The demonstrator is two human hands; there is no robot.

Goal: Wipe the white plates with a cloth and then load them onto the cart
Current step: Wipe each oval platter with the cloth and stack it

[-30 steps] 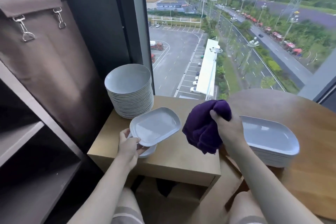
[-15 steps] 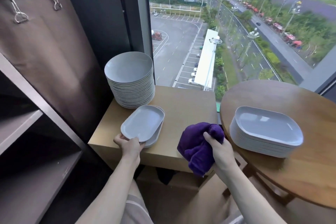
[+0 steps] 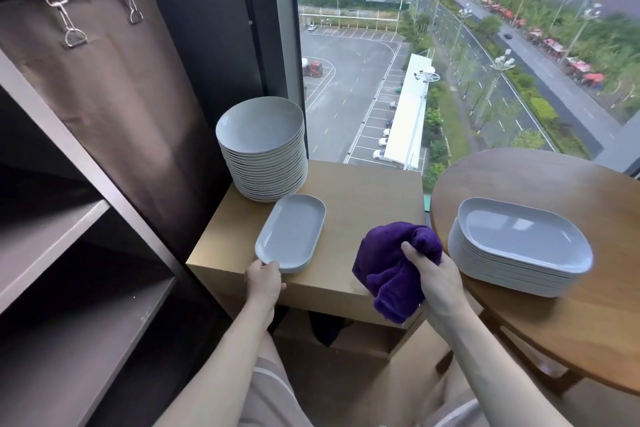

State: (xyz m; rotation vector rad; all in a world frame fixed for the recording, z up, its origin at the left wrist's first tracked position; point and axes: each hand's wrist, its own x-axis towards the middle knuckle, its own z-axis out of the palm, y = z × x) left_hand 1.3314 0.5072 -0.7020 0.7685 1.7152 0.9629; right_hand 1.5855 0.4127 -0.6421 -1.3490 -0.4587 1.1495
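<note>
A small stack of white oblong plates (image 3: 291, 234) lies flat on the square wooden table (image 3: 363, 198). My left hand (image 3: 265, 282) holds the near rim of the top plate at the table's front edge. To the right, my right hand (image 3: 433, 279) grips a bunched purple cloth (image 3: 388, 263) above the table's front right corner, apart from the plates. A taller stack of white oblong plates (image 3: 519, 246) sits on the round wooden table (image 3: 571, 322) at the right. The cart's dark shelves (image 3: 69, 253) stand at the left.
A tall stack of round white plates (image 3: 263, 149) stands at the square table's back left corner, close to the oblong plates. A brown fabric bag (image 3: 104, 80) with metal clips hangs on the cart's side. A full-height window (image 3: 450, 45) is behind both tables.
My left hand has lowered the tilted oblong plate flat onto the one beneath it. My right hand has dropped with the cloth from above the table to its front right corner.
</note>
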